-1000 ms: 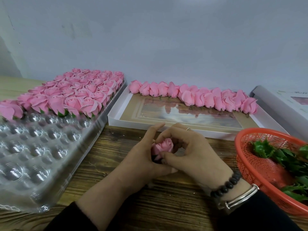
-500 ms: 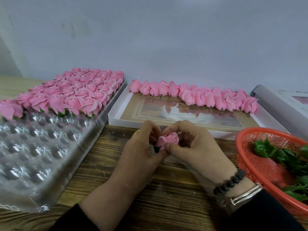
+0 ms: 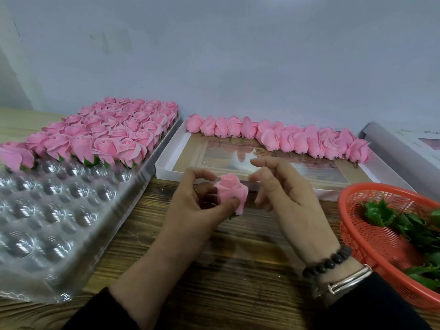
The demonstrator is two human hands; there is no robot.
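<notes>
left hand is pinching a rose in its fingers, just in front of the box, over the bench. right hand is hovering in front of the box too, fingers loose and apart, holding nothing, not touching the rose.

Wooden worktop carries a clear tray at left, a white box just beside it by the wall, a red basket at right, and another box behind the basket.
</notes>
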